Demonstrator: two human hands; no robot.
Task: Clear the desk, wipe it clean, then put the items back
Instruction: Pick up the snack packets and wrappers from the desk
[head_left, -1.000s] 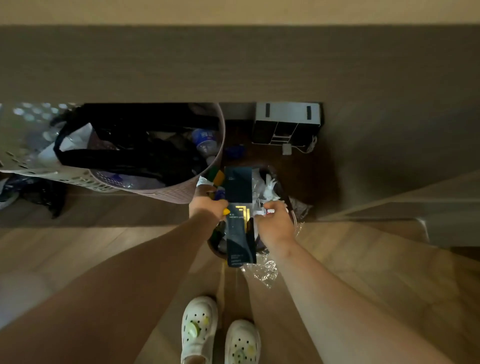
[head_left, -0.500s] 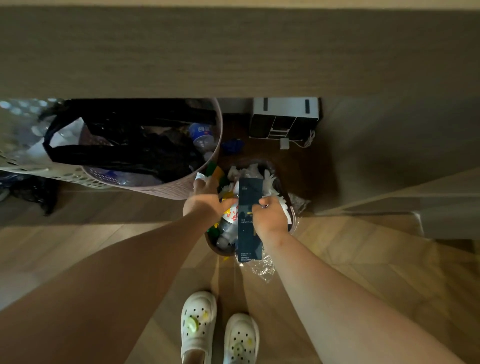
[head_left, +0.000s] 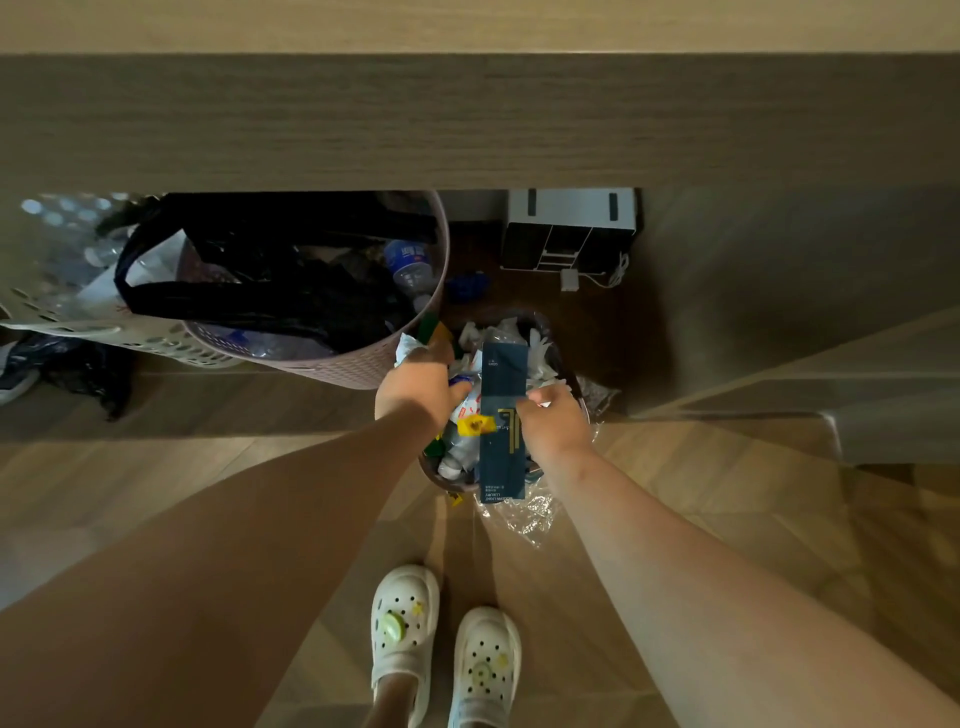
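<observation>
Head view: the right hand (head_left: 556, 423) pinched a long dark blue box (head_left: 501, 374) by its near edge, thumb on top. The box lay just left of that hand, across a heaped waste bin (head_left: 447, 480) under the bench (head_left: 467, 119). The left hand (head_left: 415, 387) curled down into the rubbish beyond the box; whether it held anything could not be told. The bin looked overfull, so the box probably needed tipping end-down while the left hand pressed the rubbish aside, or it might slide off.
</observation>
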